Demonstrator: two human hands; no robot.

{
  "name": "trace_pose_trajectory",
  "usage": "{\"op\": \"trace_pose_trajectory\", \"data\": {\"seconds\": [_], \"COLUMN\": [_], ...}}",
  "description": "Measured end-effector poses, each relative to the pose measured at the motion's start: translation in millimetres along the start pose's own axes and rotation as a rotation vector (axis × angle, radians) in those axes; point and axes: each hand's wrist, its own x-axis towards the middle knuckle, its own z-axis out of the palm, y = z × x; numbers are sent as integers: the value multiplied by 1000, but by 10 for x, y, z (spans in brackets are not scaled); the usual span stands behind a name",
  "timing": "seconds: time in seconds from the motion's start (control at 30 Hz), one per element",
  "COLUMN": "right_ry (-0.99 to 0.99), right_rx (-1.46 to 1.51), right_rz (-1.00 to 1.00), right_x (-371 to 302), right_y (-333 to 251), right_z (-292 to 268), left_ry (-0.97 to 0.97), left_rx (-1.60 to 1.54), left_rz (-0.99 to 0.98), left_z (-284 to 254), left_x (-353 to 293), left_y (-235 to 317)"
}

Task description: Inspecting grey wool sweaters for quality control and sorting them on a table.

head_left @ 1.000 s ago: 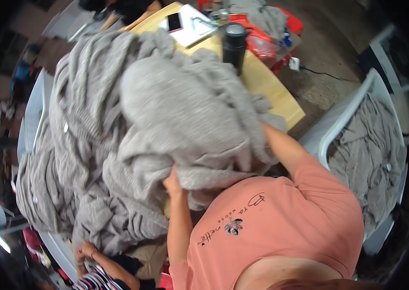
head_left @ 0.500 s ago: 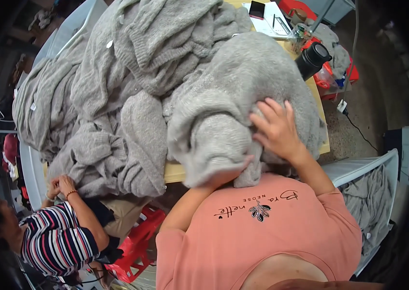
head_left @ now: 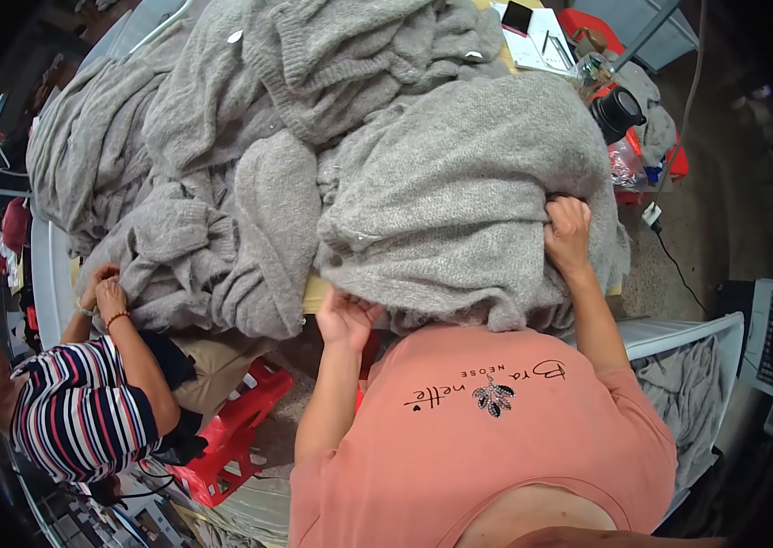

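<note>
A fuzzy grey knit sweater (head_left: 460,183) lies spread in broad folds on the table in front of me. My right hand (head_left: 569,228) is closed on the knit at its right part, the fingers bunched into the fabric. By the sweater's lower left edge, my left hand (head_left: 347,320) is turned partly palm up at the table's edge. Its fingers are loosely curved and apart, and they touch or nearly touch the hem. The sweater's near edge hangs against my front. More grey knitwear (head_left: 222,110) is heaped to the left and behind.
At the left a co-worker in a striped shirt (head_left: 94,420) handles the heap's edge, near a red stool (head_left: 231,438). A black-lidded bottle (head_left: 618,111), a phone (head_left: 516,16) and a notebook (head_left: 542,46) lie at the far right. A white-framed bin (head_left: 679,333) with grey knitwear stands right.
The sweater has gone from a bunched, raised mound to a flatter spread. My left hand came out from under it toward the left; my right hand shifted slightly right and closed on the knit.
</note>
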Motion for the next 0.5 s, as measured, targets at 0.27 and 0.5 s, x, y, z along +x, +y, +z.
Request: {"op": "trace_pose_trajectory", "data": {"seconds": [0.27,0.5], "right_ry": [48,85], "right_rx": [115,426], "right_rz": [75,-119], "right_x": [54,177], "right_y": [-368,-1012], "right_z": [-285,-751], "left_ry": [169,-699], "left_rx": [195,877], "left_rz": [239,330], "left_z": [115,838], "left_x": [270,-595], "left_y": [134,258]}}
